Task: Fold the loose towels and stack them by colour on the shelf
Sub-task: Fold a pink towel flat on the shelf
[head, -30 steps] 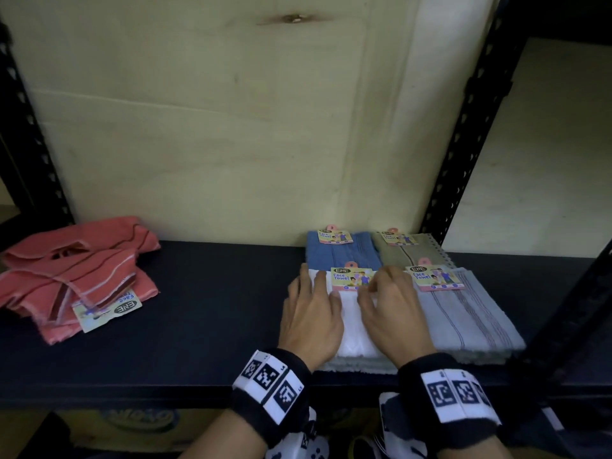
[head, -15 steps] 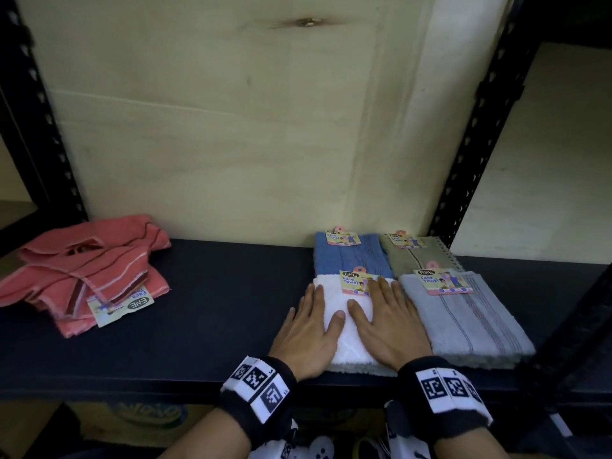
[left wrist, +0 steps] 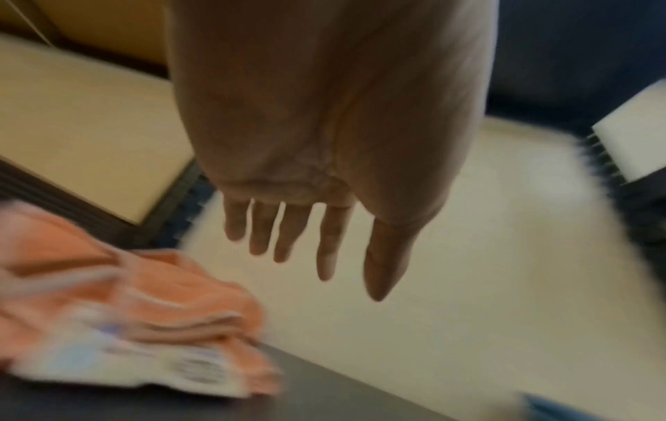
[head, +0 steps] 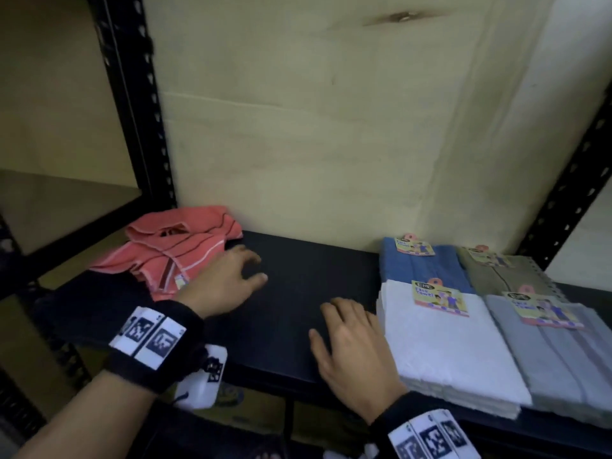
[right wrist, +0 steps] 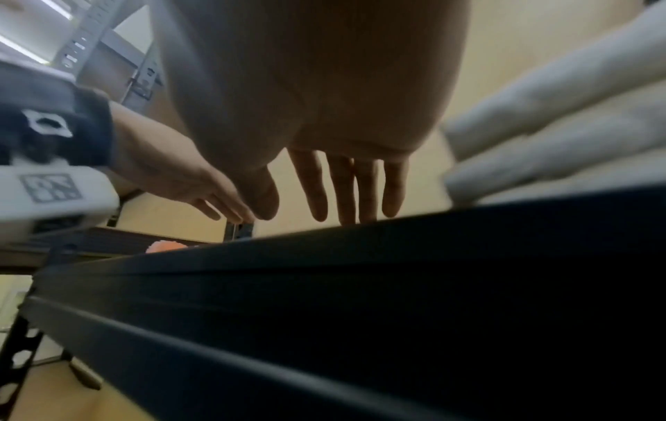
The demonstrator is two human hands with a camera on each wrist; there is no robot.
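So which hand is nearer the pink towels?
Left. The left hand hovers right beside the pink towels; the right hand is beside the white stack.

Shelf (head: 298,293): black. Loose towels (head: 172,253): coral pink with pale and dark stripes. Folded stacks: white (head: 447,342), grey (head: 563,359) with faint stripes, blue (head: 417,266), olive-beige (head: 496,273). Wristbands (head: 149,346): black with black-and-white square markers.

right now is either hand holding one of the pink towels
No: the left hand reaches with straight fingers beside the pink towels, and the right hand lies flat and holds nothing.
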